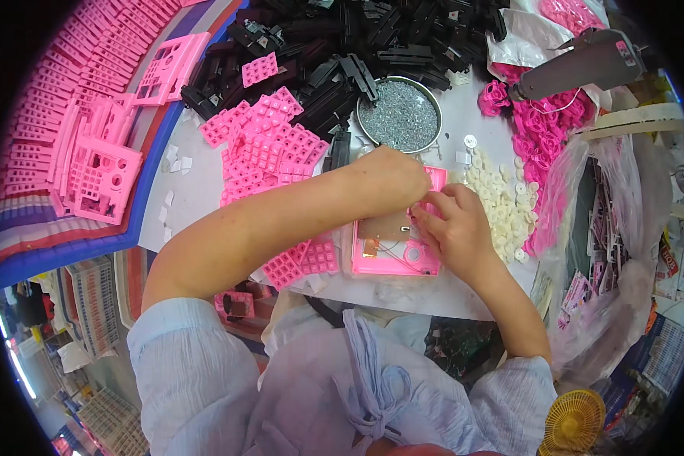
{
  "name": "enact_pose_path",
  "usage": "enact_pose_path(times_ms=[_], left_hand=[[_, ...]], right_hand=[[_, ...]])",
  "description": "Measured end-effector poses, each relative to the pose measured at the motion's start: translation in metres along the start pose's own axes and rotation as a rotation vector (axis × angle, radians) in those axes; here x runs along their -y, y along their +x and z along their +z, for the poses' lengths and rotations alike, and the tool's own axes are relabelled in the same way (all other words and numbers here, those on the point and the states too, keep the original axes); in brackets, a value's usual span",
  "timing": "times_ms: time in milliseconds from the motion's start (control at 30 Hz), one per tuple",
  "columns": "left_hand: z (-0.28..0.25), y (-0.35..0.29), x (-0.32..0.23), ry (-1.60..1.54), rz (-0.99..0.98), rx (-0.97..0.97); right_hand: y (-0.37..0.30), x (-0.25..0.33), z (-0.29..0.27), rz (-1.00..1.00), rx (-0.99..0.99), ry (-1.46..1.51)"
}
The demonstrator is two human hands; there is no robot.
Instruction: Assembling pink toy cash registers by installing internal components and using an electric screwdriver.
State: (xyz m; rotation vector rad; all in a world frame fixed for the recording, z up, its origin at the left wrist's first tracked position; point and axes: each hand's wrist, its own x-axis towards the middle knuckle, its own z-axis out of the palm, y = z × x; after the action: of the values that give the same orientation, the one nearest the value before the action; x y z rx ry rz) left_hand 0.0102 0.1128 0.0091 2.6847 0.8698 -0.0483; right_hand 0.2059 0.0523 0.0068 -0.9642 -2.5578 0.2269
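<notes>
A pink plastic casing (pixel 391 258) lies open side up on the white table (pixel 205 190), with a brown board and thin wires inside it. My left hand (pixel 391 178) rests over the casing's upper edge, fingers curled. My right hand (pixel 452 224) presses its fingertips onto the casing's right part, beside the left hand. Whether either hand pinches a small part is hidden by the fingers. Pink keypad grids (pixel 270 148) lie in a heap left of my left forearm, and more grids (pixel 304 262) sit by the casing.
A round metal dish of small screws (pixel 400 115) stands behind the hands. Black plastic parts (pixel 334 45) fill the back. White round buttons (pixel 501 201) lie to the right, then pink coils (pixel 536 133) and an electric screwdriver (pixel 577 64). Pink frames (pixel 91 144) stack at left.
</notes>
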Motion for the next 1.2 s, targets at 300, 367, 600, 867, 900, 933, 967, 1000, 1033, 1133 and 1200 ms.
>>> enact_pose_path(times_ms=[300, 367, 600, 867, 900, 933, 967, 1000, 1033, 1133, 1200], left_hand=[[0.010, -0.003, 0.003, -0.082, -0.012, -0.147], [0.008, -0.004, 0.007, -0.249, -0.066, -0.338], [-0.015, -0.037, 0.013, -0.211, -0.686, -0.558], [0.028, -0.036, -0.008, -0.217, -0.368, -0.862], [0.029, -0.037, -0.012, -0.251, -0.340, -0.868], [0.030, -0.038, -0.016, -0.284, -0.316, -0.873], [0.032, -0.038, -0.018, -0.278, -0.304, -0.857], [0.036, -0.037, -0.019, -0.272, -0.291, -0.841], [0.037, -0.036, -0.021, -0.266, -0.280, -0.828], [0.032, -0.041, -0.028, -0.436, -0.366, -0.777], [0.032, -0.044, -0.029, -0.517, -0.380, -0.746]], right_hand=[[-0.001, 0.021, 0.015, 0.113, -0.046, -0.065], [0.002, 0.023, 0.015, 0.128, -0.006, -0.117], [-0.002, 0.023, 0.010, 0.157, -0.028, -0.051], [0.007, 0.014, 0.003, 0.183, -0.202, 0.107], [0.013, 0.014, 0.001, 0.232, -0.219, 0.200], [0.021, 0.015, -0.001, 0.279, -0.235, 0.295], [0.027, 0.015, -0.002, 0.324, -0.251, 0.392], [0.032, 0.012, 0.002, 0.293, -0.262, 0.351], [0.033, 0.010, 0.004, 0.288, -0.249, 0.375], [0.031, 0.004, 0.010, 0.301, -0.222, 0.442], [0.025, 0.005, 0.012, 0.350, -0.222, 0.476]])
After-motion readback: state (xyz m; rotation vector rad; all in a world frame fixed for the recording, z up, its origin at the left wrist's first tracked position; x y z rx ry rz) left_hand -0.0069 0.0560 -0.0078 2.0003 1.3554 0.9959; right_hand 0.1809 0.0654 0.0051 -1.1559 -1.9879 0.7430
